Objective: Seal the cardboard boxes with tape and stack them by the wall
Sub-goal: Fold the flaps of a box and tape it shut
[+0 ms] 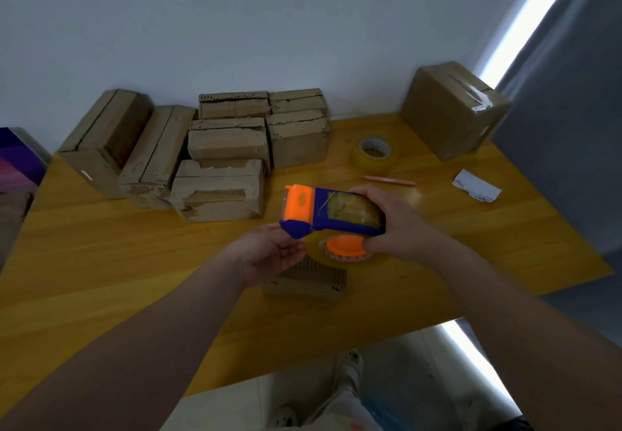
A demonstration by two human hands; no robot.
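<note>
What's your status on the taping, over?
Right hand grips tape dispenser, left hand holds its front end. Small box beneath, mostly hidden. Spare roll and pen lie off to the side.

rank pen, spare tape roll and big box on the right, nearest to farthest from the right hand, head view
From the right hand, which grips the dispenser:
1. pen, just beyond the hand
2. tape roll, farther back, slightly left of the pen
3. big box, at the back right corner
</note>
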